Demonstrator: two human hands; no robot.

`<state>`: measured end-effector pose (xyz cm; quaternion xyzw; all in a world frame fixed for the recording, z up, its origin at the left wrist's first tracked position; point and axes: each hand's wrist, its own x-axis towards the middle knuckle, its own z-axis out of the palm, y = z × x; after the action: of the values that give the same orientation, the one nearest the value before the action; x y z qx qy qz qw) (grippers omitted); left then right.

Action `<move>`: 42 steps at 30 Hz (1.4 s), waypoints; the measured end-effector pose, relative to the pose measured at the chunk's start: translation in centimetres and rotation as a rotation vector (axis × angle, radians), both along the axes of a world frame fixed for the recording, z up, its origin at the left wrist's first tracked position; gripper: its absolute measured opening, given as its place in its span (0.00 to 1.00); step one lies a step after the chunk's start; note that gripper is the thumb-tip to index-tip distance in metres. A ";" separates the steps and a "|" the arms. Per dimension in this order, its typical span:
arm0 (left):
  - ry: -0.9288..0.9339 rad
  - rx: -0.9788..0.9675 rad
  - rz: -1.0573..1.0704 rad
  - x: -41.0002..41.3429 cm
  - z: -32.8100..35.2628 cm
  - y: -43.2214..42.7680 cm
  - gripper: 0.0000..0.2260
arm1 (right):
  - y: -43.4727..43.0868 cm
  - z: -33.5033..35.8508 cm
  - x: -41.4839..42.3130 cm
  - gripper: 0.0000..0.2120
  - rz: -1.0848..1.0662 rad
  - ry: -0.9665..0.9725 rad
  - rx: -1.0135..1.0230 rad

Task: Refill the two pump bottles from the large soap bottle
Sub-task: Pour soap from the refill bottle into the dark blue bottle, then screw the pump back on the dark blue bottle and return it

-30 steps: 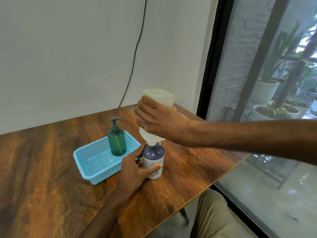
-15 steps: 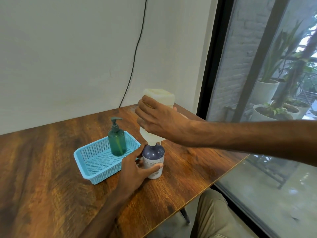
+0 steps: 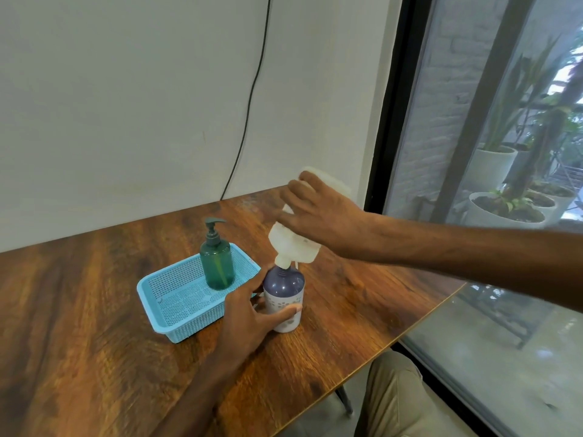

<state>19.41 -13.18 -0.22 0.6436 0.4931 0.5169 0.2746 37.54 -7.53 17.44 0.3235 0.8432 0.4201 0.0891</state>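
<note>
My right hand (image 3: 318, 216) grips the large white soap bottle (image 3: 295, 246), which is tipped neck-down and leaning to the right. Its spout rests at the open mouth of the purple pump bottle (image 3: 283, 287). That bottle stands on the wooden table (image 3: 79, 342) with its pump off, and my left hand (image 3: 252, 316) is wrapped around its lower white part. A green pump bottle (image 3: 217, 263) with its pump head on stands upright in the far right corner of the blue basket (image 3: 176, 320).
The basket sits just left of the purple bottle. A black cable (image 3: 249, 99) hangs down the wall behind the table. The table's right edge (image 3: 419, 320) runs beside a big window, with my knee (image 3: 397, 402) below it.
The large soap bottle has tilted from nearly vertical to leaning right, its base swinging down and away, with its spout still at the purple bottle's mouth. My left hand keeps its hold.
</note>
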 end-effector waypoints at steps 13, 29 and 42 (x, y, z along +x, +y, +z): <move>-0.005 0.001 -0.015 0.0 0.3 -0.1 0.39 | 0.5 -5.3 8.2 0.40 -0.162 0.581 -0.562; 0.055 -0.041 -0.004 0.6 0.6 -0.8 0.36 | -1.5 -16.6 11.6 0.44 -0.520 1.693 -0.774; 0.492 -0.139 0.137 -2.9 -0.3 -3.0 0.31 | -10.9 -19.7 9.5 0.45 -0.459 2.124 -0.497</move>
<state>16.53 -16.21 -0.51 0.6947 0.6218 0.3271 0.1544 47.06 -18.41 -2.27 0.6400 0.4720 -0.2770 -0.5394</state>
